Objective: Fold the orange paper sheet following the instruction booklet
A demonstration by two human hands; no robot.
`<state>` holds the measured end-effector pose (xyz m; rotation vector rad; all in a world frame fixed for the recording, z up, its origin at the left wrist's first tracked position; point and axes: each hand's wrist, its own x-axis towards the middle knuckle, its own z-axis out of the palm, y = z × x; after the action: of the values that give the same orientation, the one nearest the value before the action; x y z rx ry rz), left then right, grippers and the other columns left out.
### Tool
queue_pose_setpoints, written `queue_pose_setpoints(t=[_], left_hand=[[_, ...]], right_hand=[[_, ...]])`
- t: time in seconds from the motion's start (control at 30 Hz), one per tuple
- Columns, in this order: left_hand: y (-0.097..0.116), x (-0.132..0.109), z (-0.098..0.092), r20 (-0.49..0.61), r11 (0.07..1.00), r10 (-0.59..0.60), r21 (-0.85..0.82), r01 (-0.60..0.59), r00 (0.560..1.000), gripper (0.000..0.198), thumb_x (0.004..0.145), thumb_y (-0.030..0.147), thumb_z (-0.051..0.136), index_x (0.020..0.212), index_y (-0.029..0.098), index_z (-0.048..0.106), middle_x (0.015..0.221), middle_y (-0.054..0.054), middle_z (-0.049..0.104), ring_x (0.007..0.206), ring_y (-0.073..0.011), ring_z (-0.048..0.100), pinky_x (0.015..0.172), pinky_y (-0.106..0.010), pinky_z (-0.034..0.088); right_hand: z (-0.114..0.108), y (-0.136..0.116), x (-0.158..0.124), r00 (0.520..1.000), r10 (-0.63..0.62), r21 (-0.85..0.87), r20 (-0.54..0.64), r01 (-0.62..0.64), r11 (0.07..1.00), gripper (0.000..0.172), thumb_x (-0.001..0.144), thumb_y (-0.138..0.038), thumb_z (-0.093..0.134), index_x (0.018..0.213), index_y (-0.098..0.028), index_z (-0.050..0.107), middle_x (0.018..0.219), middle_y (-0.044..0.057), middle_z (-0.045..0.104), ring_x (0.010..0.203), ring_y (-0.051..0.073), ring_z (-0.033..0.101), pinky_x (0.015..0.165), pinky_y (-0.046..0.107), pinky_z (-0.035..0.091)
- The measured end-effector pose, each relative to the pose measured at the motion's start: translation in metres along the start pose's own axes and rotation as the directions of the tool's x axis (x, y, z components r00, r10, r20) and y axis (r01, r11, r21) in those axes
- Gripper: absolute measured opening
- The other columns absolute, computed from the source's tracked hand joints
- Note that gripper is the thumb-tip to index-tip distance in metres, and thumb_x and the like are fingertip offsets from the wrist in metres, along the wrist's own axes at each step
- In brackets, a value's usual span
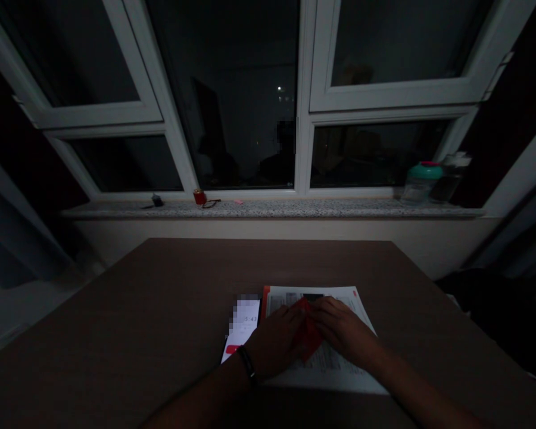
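Observation:
Between my two hands is a piece of red paper (309, 341), with folds visible in it, lying over a printed booklet (339, 375). My left hand (280, 333), with a dark band at its wrist, has its fingers closed on the paper's left side. From the right, my right hand (339, 322) presses its bunched fingertips on the paper's upper right part. The fingers cover some of the paper, so its full shape is hidden. Close by my left hand, a phone (245, 319) with a lit screen lies against the booklet's left edge.
The brown table (183, 298) reaches toward a speckled windowsill (272, 207). On the sill stand a teal-lidded jar (422, 182), a clear bottle (449, 179), a small red object (199, 196) and a small dark bottle (156, 200). The room is dim.

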<state>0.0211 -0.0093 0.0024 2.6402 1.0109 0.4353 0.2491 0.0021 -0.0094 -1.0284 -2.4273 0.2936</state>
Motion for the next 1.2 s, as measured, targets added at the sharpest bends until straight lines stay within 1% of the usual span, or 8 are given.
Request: queue_pose_setpoints(t=[0.17, 0.27, 0.4, 0.5, 0.7, 0.9, 1.03, 1.2], left_hand=[[0.001, 0.001, -0.002, 0.019, 1.0, -0.027, -0.01, 0.027, 0.999, 0.054, 0.088, 0.024, 0.064, 0.136, 0.021, 0.04, 0.137, -0.011, 0.053, 0.122, -0.0303, 0.051, 0.102, -0.044, 0.043], [0.0, 0.0, 0.0, 0.013, 1.0, -0.008, -0.015, 0.008, 1.0, 0.054, 0.089, 0.027, 0.063, 0.138, 0.021, 0.039, 0.139, -0.012, 0.052, 0.127, -0.0315, 0.048, 0.104, -0.046, 0.042], [0.0, -0.001, 0.002, 0.002, 0.999, 0.031, -0.016, -0.031, 1.0, 0.054, 0.091, 0.033, 0.063, 0.139, 0.021, 0.04, 0.14, -0.013, 0.051, 0.129, -0.0315, 0.047, 0.108, -0.047, 0.037], [0.001, -0.001, 0.001, 0.018, 0.998, 0.059, -0.022, -0.059, 0.998, 0.049, 0.092, 0.031, 0.061, 0.137, 0.021, 0.044, 0.14, -0.012, 0.051, 0.131, -0.0295, 0.045, 0.11, -0.045, 0.036], [-0.003, 0.0, 0.003, 0.032, 0.999, 0.037, 0.001, -0.038, 0.999, 0.036, 0.092, 0.026, 0.063, 0.125, 0.02, 0.052, 0.134, -0.011, 0.055, 0.126, -0.0283, 0.049, 0.107, -0.043, 0.039], [-0.008, 0.0, 0.006, 0.034, 0.998, 0.056, -0.009, -0.056, 0.998, 0.032, 0.093, 0.025, 0.063, 0.123, 0.021, 0.053, 0.134, -0.009, 0.055, 0.125, -0.0284, 0.05, 0.105, -0.043, 0.041], [-0.007, 0.0, 0.005, 0.053, 0.999, 0.032, 0.002, -0.032, 0.998, 0.03, 0.093, 0.024, 0.063, 0.122, 0.022, 0.054, 0.129, -0.008, 0.057, 0.118, -0.0277, 0.054, 0.1, -0.042, 0.045], [-0.006, 0.001, 0.003, 0.074, 0.999, 0.039, 0.012, -0.04, 0.996, 0.027, 0.096, 0.024, 0.06, 0.122, 0.022, 0.054, 0.128, -0.008, 0.057, 0.115, -0.0259, 0.056, 0.098, -0.039, 0.046]], right_hand=[[-0.002, 0.0, 0.001, 0.999, -0.034, -0.031, 0.023, 0.035, 0.999, 0.03, 0.095, -0.017, 0.054, 0.122, -0.024, 0.066, 0.123, 0.008, 0.066, 0.116, 0.025, 0.058, 0.103, 0.043, 0.047], [-0.003, 0.0, 0.0, 0.998, -0.045, -0.038, 0.035, 0.046, 0.998, 0.031, 0.094, -0.017, 0.055, 0.122, -0.024, 0.066, 0.125, 0.008, 0.066, 0.117, 0.025, 0.058, 0.105, 0.044, 0.046], [-0.005, -0.001, 0.0, 0.998, -0.037, -0.031, 0.043, 0.039, 0.999, 0.033, 0.094, -0.017, 0.054, 0.124, -0.025, 0.065, 0.128, 0.007, 0.065, 0.119, 0.024, 0.058, 0.107, 0.043, 0.045], [-0.008, -0.001, 0.0, 0.997, -0.036, -0.02, 0.064, 0.038, 0.999, 0.033, 0.094, -0.016, 0.054, 0.125, -0.025, 0.065, 0.131, 0.007, 0.063, 0.121, 0.023, 0.057, 0.108, 0.043, 0.045], [-0.009, 0.004, 0.0, 0.991, -0.038, -0.025, 0.129, 0.042, 0.999, 0.034, 0.095, -0.017, 0.054, 0.126, -0.024, 0.064, 0.14, 0.007, 0.059, 0.126, 0.024, 0.054, 0.108, 0.043, 0.045], [-0.01, 0.004, 0.0, 0.987, -0.037, -0.023, 0.154, 0.041, 0.999, 0.033, 0.094, -0.015, 0.054, 0.125, -0.024, 0.065, 0.139, 0.006, 0.059, 0.126, 0.024, 0.054, 0.109, 0.043, 0.044], [-0.011, 0.003, 0.001, 0.984, -0.037, -0.033, 0.172, 0.044, 0.998, 0.034, 0.096, -0.017, 0.054, 0.128, -0.024, 0.064, 0.143, 0.006, 0.056, 0.127, 0.024, 0.053, 0.11, 0.043, 0.042], [-0.008, 0.006, 0.002, 0.98, -0.057, -0.03, 0.188, 0.064, 0.998, 0.033, 0.098, -0.021, 0.052, 0.128, -0.024, 0.064, 0.144, 0.006, 0.055, 0.126, 0.024, 0.053, 0.109, 0.04, 0.043]])
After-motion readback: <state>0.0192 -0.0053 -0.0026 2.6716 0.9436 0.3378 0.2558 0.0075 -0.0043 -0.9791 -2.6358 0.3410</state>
